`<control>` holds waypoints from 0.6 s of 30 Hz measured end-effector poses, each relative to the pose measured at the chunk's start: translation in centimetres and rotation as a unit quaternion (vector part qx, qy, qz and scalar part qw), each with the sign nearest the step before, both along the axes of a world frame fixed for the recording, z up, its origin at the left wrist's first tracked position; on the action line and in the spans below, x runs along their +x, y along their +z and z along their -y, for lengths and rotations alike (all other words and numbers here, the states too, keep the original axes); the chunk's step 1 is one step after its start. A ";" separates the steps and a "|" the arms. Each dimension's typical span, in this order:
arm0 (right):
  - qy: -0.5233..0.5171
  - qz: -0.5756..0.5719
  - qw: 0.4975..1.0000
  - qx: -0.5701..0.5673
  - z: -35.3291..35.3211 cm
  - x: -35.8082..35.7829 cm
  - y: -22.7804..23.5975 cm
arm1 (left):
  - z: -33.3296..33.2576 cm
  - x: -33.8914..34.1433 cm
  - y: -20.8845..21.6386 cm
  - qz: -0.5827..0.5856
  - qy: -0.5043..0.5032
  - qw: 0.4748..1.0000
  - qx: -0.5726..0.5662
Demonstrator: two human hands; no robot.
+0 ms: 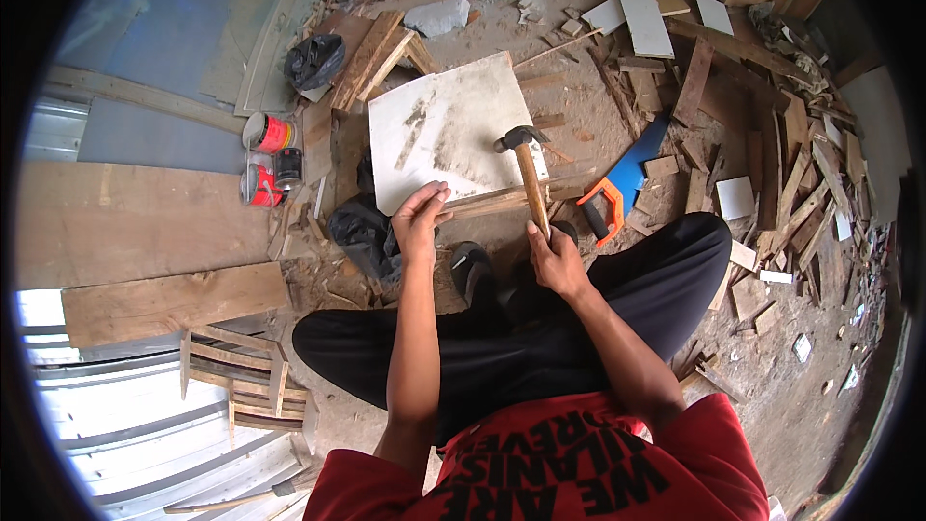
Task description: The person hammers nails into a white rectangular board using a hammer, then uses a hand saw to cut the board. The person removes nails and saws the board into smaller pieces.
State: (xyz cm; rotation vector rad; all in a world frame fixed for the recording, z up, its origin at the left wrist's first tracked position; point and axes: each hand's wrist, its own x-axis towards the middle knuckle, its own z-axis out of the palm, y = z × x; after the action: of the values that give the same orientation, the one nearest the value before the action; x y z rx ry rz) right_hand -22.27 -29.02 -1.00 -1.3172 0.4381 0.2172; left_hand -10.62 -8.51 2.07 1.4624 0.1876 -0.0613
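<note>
Wooden strip point(492, 201) under left hand point(418, 222); right hand point(555, 260) grips hammer point(528, 178).

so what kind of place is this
Probably a rough outdoor woodworking or building site: wood offcuts litter the dirt ground, a hand saw lies nearby, and the right hand holds a hammer while the left hand steadies a wooden strip.

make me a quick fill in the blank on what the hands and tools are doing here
1. The right hand grips the wooden handle of a ____.
2. The left hand presses on a strip of ____ lying at the white board.
3. The saw with the blue blade has an ____ handle.
4. Two red ____ stand left of the white board.

Missing words: hammer; wood; orange; cans
</note>
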 end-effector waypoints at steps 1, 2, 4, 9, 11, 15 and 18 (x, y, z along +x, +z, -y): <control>0.004 -0.005 1.000 -0.012 0.0 0.0 0.0 | -0.2 0.1 0.0 -0.005 0.005 1.000 0.005; 0.009 -0.011 1.000 -0.024 0.1 0.0 0.0 | -0.3 0.2 0.0 -0.009 0.011 1.000 0.009; 0.014 -0.017 0.999 -0.042 0.2 0.0 -0.1 | -0.6 0.3 -0.4 -0.021 0.017 0.999 0.019; 0.010 -0.019 0.999 -0.042 -0.1 0.2 -0.1 | -0.8 0.0 -1.0 -0.037 0.038 0.998 0.013; 0.006 -0.020 0.999 -0.031 -0.3 0.2 0.0 | -1.5 0.1 -1.8 -0.027 0.048 0.998 -0.023; 0.003 -0.025 1.000 0.008 -0.2 0.2 -0.2 | -1.4 -0.1 -1.8 -0.004 0.029 0.998 -0.056; 0.002 -0.028 1.000 0.000 -0.2 0.3 0.0 | -1.0 -0.2 -1.7 -0.013 0.028 0.999 -0.041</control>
State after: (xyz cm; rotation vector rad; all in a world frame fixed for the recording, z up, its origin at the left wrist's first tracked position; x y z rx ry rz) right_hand -21.93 -28.79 -1.01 -1.3136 0.4838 0.2583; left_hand -10.78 -7.49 0.39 1.3736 0.2450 -0.0417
